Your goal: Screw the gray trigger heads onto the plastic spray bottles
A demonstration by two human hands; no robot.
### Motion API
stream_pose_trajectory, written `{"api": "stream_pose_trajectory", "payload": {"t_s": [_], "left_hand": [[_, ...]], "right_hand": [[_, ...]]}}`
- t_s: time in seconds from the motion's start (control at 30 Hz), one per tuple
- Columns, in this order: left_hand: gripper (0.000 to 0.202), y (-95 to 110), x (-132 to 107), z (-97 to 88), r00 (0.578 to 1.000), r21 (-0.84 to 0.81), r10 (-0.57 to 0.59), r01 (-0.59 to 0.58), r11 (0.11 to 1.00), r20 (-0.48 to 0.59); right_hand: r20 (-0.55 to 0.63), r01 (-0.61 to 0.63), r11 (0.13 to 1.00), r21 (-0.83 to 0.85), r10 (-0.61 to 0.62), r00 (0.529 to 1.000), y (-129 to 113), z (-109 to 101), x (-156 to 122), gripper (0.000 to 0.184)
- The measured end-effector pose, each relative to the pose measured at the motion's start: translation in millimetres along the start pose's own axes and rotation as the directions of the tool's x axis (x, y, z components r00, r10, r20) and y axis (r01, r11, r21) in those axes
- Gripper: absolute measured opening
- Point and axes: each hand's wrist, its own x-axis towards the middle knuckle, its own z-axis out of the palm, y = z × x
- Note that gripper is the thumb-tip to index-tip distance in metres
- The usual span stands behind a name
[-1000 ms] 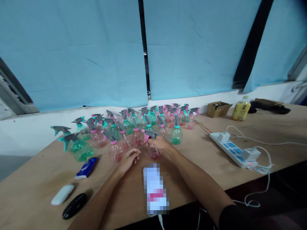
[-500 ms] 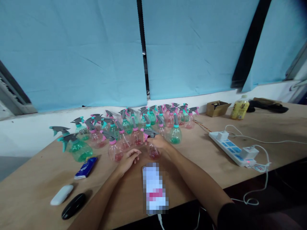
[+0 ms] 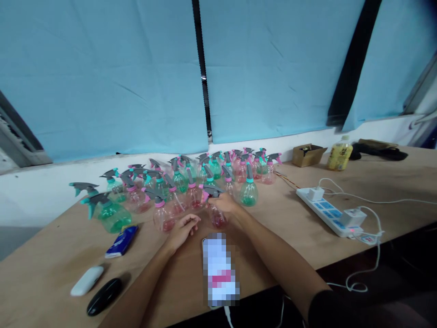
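My right hand [image 3: 225, 202] is wrapped round the neck of a pink spray bottle [image 3: 217, 218] with a grey and pink trigger head. That bottle stands upright and its fingers-covered collar is hidden. To its left, my left hand [image 3: 186, 229] holds nothing, its fingers loosely bent and apart, beside another pink spray bottle [image 3: 163, 217]. Behind both hands stand several clear pink and green spray bottles with grey triggers, among them a green spray bottle [image 3: 249, 193] to the right and a larger-looking green spray bottle [image 3: 114, 216] at the left.
A phone [image 3: 221, 269] with a cable lies in front of my hands. At left are a blue packet [image 3: 122, 241], a white case [image 3: 87, 281] and a black case [image 3: 104, 297]. On the right are a power strip [image 3: 327, 212], a small cardboard box [image 3: 307, 157] and a yellow-labelled drink bottle [image 3: 339, 155].
The whole view has shifted very slightly. Both hands stay almost where they were, the right one still holding the same pink spray bottle.
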Motion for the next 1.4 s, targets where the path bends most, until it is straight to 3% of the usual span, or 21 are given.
{"api": "stream_pose_trajectory", "payload": {"t_s": [0.2,0.37,0.47,0.53,0.7,0.8,0.93,1.1,1.27,1.4], "left_hand": [[0.034,1,0,0.6,1.000,0.005,0.000,0.000,1.000,0.000],[0.034,2,0,0.8,1.000,0.012,0.008,-0.008,1.000,0.004],[0.033,0,1,0.6,1.000,0.022,0.004,-0.004,1.000,0.013],[0.032,0,1,0.5,1.000,0.026,0.001,-0.001,1.000,0.016],[0.033,2,-1,1.5,1.000,0.015,0.000,0.000,1.000,0.018],[0.031,4,-2,2.2,1.000,-0.008,-0.003,0.003,1.000,0.005],[0.030,8,-3,2.8,1.000,-0.029,-0.002,0.002,1.000,0.003],[0.028,19,-12,4.5,0.997,-0.053,0.079,-0.078,0.996,0.008],[0.035,41,-33,6.1,0.981,-0.064,0.194,-0.192,0.979,0.023],[0.040,51,-47,11.3,0.961,0.010,0.274,-0.274,0.962,0.046]], "right_hand": [[-0.013,-0.043,0.998,-0.040,0.043,0.999,5,0,2,0.011],[-0.011,0.059,0.998,0.017,-0.059,0.998,5,2,1,0.013],[-0.048,0.039,0.998,-0.040,-0.041,0.998,7,2,1,0.012],[-0.084,0.086,0.994,-0.072,-0.092,0.992,8,3,1,0.010],[-0.203,0.343,0.935,-0.090,-0.355,0.913,10,13,-1,0.017],[-0.257,0.416,0.891,-0.184,-0.452,0.854,14,19,-5,0.025],[-0.205,0.427,0.861,-0.275,-0.487,0.849,19,24,-10,0.039],[-0.147,0.430,0.779,-0.456,-0.543,0.827,19,23,-14,0.041],[0.036,0.418,0.672,-0.611,-0.504,0.863,7,28,-18,0.038],[0.148,0.440,0.687,-0.578,-0.442,0.885,-4,35,-24,0.039]]}}
